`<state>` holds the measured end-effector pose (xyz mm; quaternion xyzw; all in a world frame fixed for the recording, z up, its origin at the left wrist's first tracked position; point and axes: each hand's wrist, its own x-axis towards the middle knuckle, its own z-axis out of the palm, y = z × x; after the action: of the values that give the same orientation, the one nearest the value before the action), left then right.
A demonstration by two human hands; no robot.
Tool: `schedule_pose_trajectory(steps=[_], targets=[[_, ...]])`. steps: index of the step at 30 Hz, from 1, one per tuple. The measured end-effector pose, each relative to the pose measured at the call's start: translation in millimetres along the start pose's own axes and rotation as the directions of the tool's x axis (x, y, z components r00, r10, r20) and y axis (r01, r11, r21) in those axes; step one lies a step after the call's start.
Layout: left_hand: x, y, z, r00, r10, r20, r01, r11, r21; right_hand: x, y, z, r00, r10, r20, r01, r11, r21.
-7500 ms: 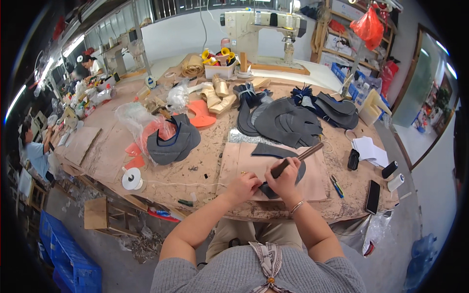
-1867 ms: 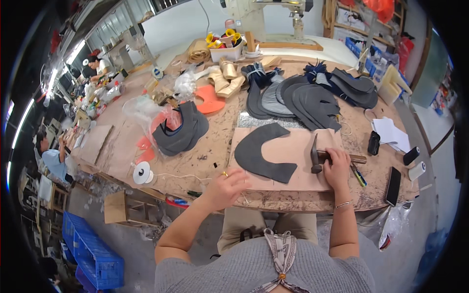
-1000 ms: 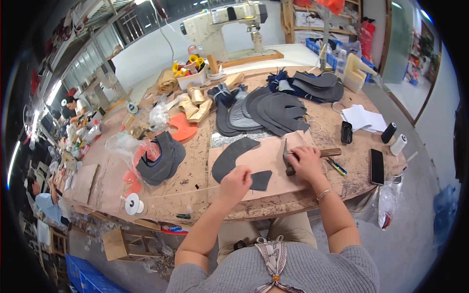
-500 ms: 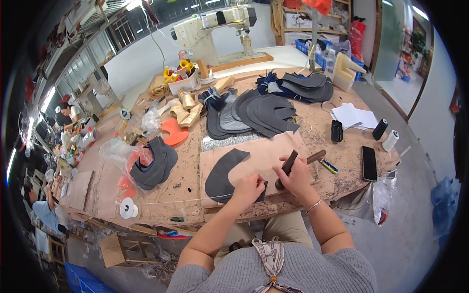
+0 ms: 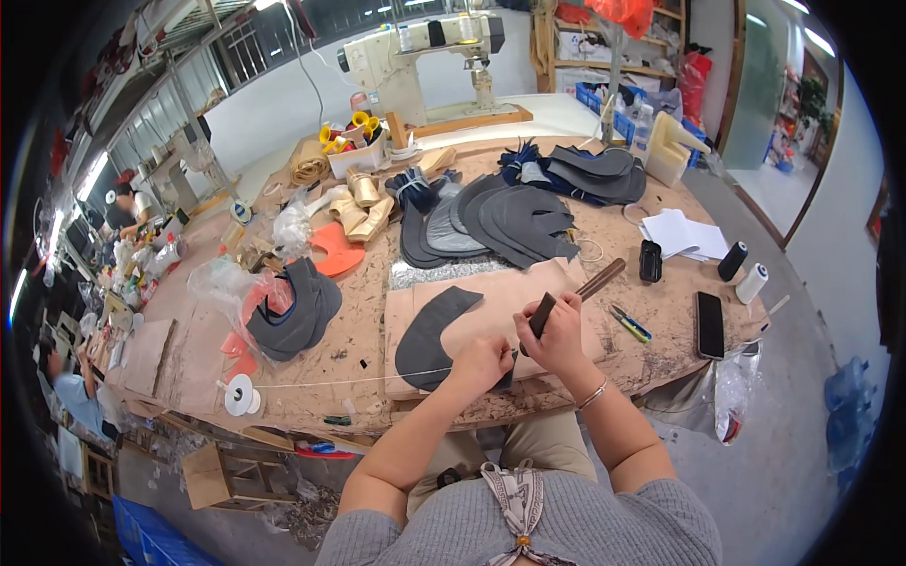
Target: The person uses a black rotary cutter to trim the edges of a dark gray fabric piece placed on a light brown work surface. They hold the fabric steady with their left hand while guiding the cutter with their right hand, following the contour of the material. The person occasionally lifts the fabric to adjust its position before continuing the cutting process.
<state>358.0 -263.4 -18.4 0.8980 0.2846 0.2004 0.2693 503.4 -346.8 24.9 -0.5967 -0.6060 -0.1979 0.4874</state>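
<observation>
A curved dark grey shoe-upper piece (image 5: 427,341) lies on a pale tan sheet (image 5: 528,288) in front of me. Closed at the piece's near right end, my left hand (image 5: 482,362) has its fingertips bent down and partly hidden. A thin white tape (image 5: 326,382) runs from a white spool (image 5: 243,395) to this hand, and its end is hidden there. My right hand (image 5: 555,335) grips a hammer (image 5: 542,315) around its dark head, the brown wooden handle pointing away to the upper right. The hammer is close beside my left fingers.
Stacked grey pieces (image 5: 500,222) lie beyond the sheet, more (image 5: 300,316) to its left. On the right are small snips (image 5: 630,324), a phone (image 5: 710,325), a black case (image 5: 650,260), thread cones (image 5: 752,283) and papers (image 5: 681,233). A sewing machine (image 5: 415,71) stands behind.
My right hand with the hammer has moved left and slightly up, closer to my left hand. The handle has swung further upward. My left hand stays at the piece's edge.
</observation>
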Motion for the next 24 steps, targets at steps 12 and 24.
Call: schedule_pose_trajectory(steps=[12, 24], targets=[[-34.4, -31.1, -26.9, 0.936, 0.352, -0.025, -0.348, 0.932, 0.101, -7.2, 8.5, 31.7, 0.996, -0.018, 0.089, 0.026, 0.995, -0.092], [-35.4, -35.1, -38.1, 0.899, 0.439, -0.004, -0.408, 0.838, 0.363, 8.7, -2.9, 19.2, 0.999, -0.012, 0.041, 0.012, 1.000, 0.007]])
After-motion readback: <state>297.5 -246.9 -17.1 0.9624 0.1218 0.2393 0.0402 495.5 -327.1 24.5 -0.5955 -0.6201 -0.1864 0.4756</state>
